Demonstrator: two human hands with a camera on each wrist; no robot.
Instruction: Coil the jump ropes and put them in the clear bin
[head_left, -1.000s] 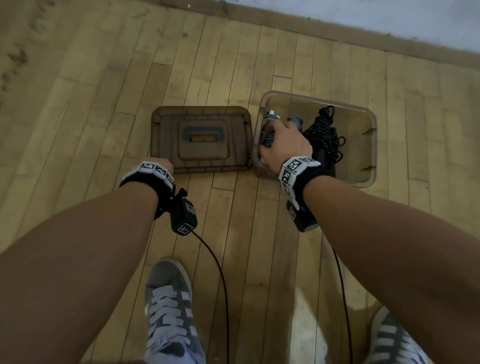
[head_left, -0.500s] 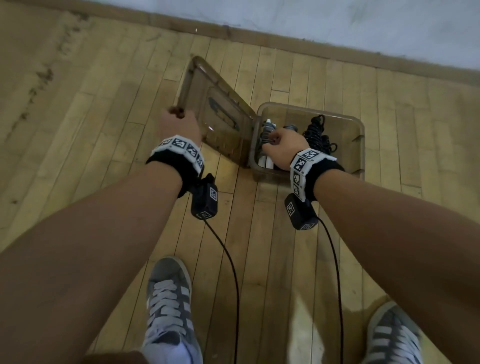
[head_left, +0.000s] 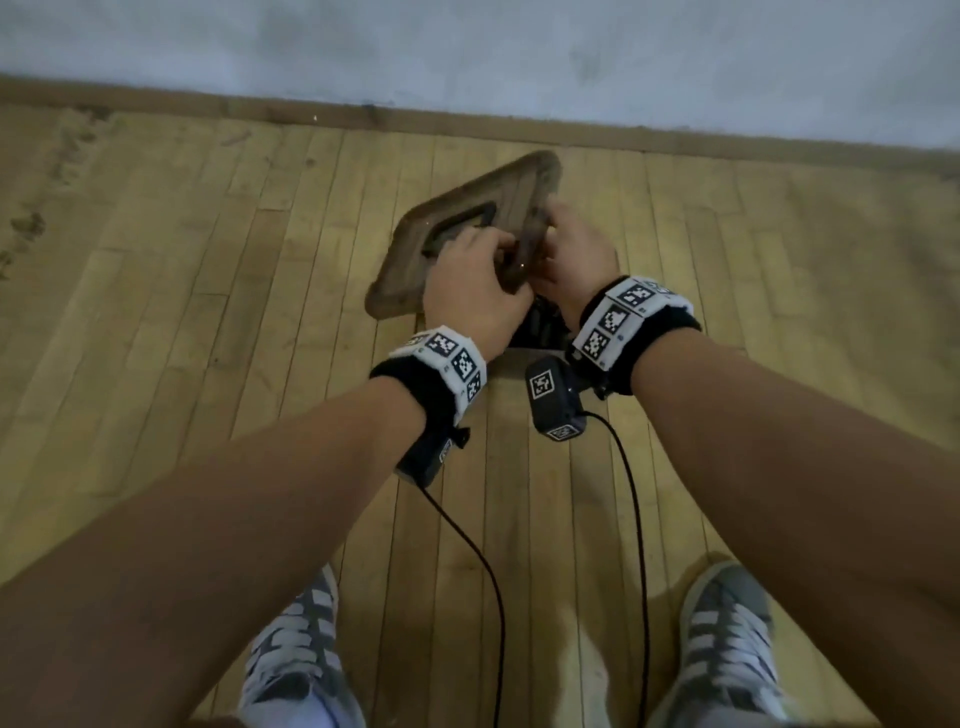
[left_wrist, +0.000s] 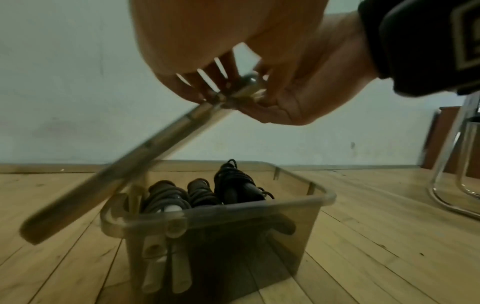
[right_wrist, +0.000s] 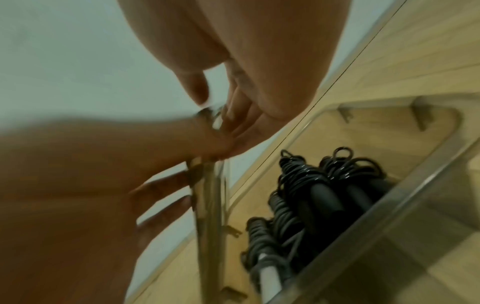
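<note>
Both hands are closed on one thing. The left hand (head_left: 470, 291) is curled over the near edge of the lid (head_left: 467, 228), with its fingers (left_wrist: 200, 86) hooked around the rim, and the right hand (head_left: 574, 254) is pinched onto the same edge just beside it, thumb and fingers wrapped around the lid's border. Nothing else is held by either hand. The lid is carried tilted above the clear bin (left_wrist: 322, 195), one end high at the hands and the other dipping toward the bin's left rim; whether that low end touches the rim cannot be told, since the frames are blurred there.

Inside the bin the jump ropes (left_wrist: 233, 185) are seen already bundled: a black coil standing toward the bin's far right side, and darker grey coils with pale handles (right_wrist: 270, 277) leaning against the bin's near left wall. No loose rope is seen on the wooden floor (head_left: 208, 312) around the bin, though only part of the floor is in view.

Judged from this, the coiling and the stowing appear done, and what is left seems to be only the closing: the lid still has to be levelled over the bin and pressed down onto its rim.

Beyond the bin, a grey wall (head_left: 467, 52) with a skirting board is seen, and to the bin's right a metal chair leg (left_wrist: 441, 174).
</note>
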